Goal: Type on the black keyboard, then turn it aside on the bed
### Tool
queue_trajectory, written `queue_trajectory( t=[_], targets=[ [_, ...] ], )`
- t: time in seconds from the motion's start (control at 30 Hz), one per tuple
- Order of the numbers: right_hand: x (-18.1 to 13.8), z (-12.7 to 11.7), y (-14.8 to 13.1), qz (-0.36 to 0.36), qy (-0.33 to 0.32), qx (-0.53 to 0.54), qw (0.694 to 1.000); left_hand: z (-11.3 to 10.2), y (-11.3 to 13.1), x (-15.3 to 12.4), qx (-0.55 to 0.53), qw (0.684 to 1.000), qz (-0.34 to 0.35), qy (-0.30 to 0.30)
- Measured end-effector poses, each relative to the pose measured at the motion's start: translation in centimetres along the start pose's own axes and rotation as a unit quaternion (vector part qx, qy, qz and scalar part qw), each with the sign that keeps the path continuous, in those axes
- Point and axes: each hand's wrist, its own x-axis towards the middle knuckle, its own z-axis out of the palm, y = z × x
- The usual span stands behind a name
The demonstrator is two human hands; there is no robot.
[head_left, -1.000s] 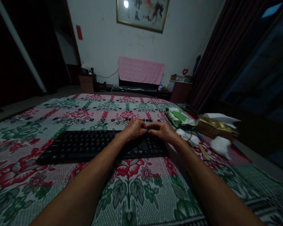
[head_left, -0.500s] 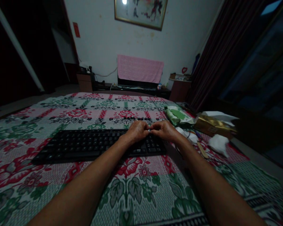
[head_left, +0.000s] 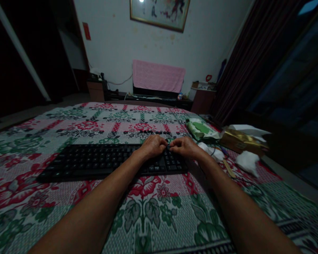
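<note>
A black keyboard [head_left: 95, 160] lies flat on the flowered cloth [head_left: 143, 225] in front of me. My left hand [head_left: 155, 145] rests over its right part, fingers curled and thumb against them. Close beside it, above the number pad's upper end, my right hand [head_left: 184, 146] has thumb and fingers pinched together. A narrow gap separates the two sets of fingertips. Whatever they pinch, if anything, is too small and dark to make out. Behind the hands, a row of small dark pieces [head_left: 148, 132] lies on the cloth.
To the right lie a green-and-white packet [head_left: 201, 128], a golden box [head_left: 241, 140] with white paper, crumpled white tissues [head_left: 247, 162], a flat wooden stick [head_left: 229, 168] and a dark cable [head_left: 246, 181]. A pink towel [head_left: 159, 76] hangs by the far wall.
My fingertips, which met above the keyboard with a small pale spot between them, have moved slightly apart. The view has shifted a little; the keyboard stays in place.
</note>
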Motion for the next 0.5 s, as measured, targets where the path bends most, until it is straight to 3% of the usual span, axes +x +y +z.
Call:
queue_trajectory(
  t=[0.5],
  targets=[
    [0.13, -0.32, -0.12, 0.008, -0.025, 0.023, 0.999, 0.33, -0.04, -0.06, -0.003, 0.999, 0.031, -0.013]
  ],
)
